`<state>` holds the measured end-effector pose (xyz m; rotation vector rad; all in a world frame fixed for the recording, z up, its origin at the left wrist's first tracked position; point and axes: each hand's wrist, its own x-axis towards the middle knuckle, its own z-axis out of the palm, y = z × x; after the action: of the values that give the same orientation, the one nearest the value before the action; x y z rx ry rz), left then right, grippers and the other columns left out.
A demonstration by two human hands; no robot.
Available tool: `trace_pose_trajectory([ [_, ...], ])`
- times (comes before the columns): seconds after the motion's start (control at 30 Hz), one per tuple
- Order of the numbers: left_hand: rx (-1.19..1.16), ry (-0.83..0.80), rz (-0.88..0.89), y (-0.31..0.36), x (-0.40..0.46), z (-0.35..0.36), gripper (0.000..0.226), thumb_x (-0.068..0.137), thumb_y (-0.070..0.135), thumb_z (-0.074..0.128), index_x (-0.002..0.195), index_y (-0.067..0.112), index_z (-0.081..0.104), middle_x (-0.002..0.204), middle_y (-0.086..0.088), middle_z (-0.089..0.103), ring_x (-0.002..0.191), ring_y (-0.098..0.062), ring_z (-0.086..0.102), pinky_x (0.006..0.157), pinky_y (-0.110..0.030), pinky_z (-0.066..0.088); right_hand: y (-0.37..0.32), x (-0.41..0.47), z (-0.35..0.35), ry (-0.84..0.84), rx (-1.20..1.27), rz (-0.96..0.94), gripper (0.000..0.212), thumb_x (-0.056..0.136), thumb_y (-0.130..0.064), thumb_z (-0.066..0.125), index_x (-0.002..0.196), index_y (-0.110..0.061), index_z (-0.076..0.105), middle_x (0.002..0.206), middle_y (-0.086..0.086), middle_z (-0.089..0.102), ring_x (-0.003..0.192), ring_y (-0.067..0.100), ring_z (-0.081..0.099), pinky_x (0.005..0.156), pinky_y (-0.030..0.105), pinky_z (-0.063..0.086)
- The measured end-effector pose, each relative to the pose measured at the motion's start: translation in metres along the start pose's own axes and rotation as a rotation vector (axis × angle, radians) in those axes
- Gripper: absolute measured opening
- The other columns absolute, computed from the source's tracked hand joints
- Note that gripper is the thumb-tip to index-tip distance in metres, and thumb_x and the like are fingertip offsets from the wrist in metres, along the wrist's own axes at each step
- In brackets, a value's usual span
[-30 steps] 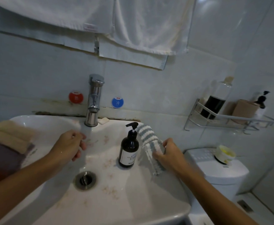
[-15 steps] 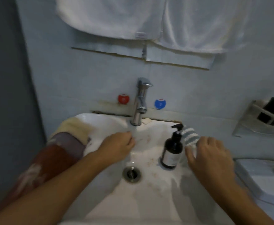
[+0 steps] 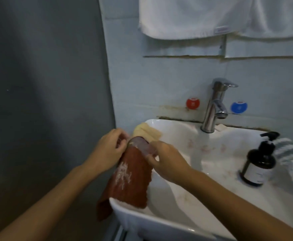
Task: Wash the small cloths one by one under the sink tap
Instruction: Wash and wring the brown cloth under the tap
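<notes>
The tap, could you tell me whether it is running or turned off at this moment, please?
Running: a pale stream of water falls from the tap into the sink.

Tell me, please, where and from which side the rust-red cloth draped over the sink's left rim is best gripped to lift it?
Probably by its top edge, from above. The rust-red cloth hangs down over the sink rim, so its upper end is the free part. The left hand and right hand are already at its two upper corners.

Both hands (image 3: 107, 150) (image 3: 166, 162) on mauve cloth (image 3: 142, 145) at sink (image 3: 159, 223)
</notes>
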<state>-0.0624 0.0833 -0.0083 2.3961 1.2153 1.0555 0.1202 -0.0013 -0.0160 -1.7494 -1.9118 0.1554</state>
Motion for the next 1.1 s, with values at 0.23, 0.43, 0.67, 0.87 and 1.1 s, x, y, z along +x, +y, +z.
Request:
trace_pose_trajectory([
  [0.23, -0.237, -0.145, -0.124, -0.028, -0.015, 0.002, 0.011, 0.093, 0.009, 0.062, 0.088, 0.01, 0.072, 0.077, 0.004, 0.069, 0.063, 0.0, 0.061, 0.066, -0.026, 0.051, -0.017, 0.012, 0.023, 0.026, 0.052, 0.076, 0.032, 0.09, -0.035, 0.069, 0.113, -0.015, 0.059, 0.111, 0.004, 0.062, 0.102, 0.026, 0.058, 0.082, 0.031, 0.044],
  [0.43, -0.07, -0.1, 0.018, -0.03, -0.013, -0.004, 0.028, 0.088, 0.043, 0.058, 0.084, 0.018, 0.069, 0.083, 0.01, 0.066, 0.081, -0.007, 0.06, 0.075, -0.027, 0.047, -0.015, 0.013, 0.014, 0.055, 0.098, 0.073, 0.022, 0.088, -0.034, 0.074, 0.102, -0.019, 0.068, 0.102, 0.001, 0.067, 0.099, 0.021, 0.059, 0.075, 0.026, 0.034],
  [0.67, -0.128, 0.012, 0.147, -0.022, -0.006, -0.012, 0.033, 0.086, 0.052, 0.042, 0.085, 0.023, 0.058, 0.085, 0.015, 0.058, 0.085, 0.001, 0.052, 0.075, -0.011, 0.038, -0.012, 0.017, -0.004, 0.152, 0.379, -0.002, 0.016, 0.083, -0.027, 0.078, 0.081, -0.024, 0.063, 0.085, -0.008, 0.066, 0.079, 0.008, 0.061, 0.067, 0.018, 0.042],
  [0.87, -0.329, -0.107, 0.087, -0.001, -0.001, -0.019, 0.031, 0.083, 0.051, 0.047, 0.086, 0.021, 0.057, 0.091, 0.003, 0.065, 0.085, -0.012, 0.062, 0.075, -0.025, 0.047, -0.008, 0.012, -0.027, 0.101, 0.55, -0.097, 0.021, 0.088, -0.014, 0.074, 0.079, -0.028, 0.061, 0.078, -0.008, 0.07, 0.074, 0.01, 0.066, 0.065, 0.019, 0.047],
  [1.1, -0.2, -0.132, 0.152, 0.0, 0.015, 0.002, 0.013, 0.088, 0.031, 0.06, 0.085, 0.019, 0.062, 0.082, 0.009, 0.066, 0.078, -0.002, 0.061, 0.074, -0.029, 0.049, 0.016, 0.008, -0.022, 0.162, 0.196, 0.017, 0.011, 0.084, -0.026, 0.078, 0.08, -0.028, 0.068, 0.08, -0.008, 0.071, 0.075, 0.011, 0.066, 0.067, 0.028, 0.049],
])
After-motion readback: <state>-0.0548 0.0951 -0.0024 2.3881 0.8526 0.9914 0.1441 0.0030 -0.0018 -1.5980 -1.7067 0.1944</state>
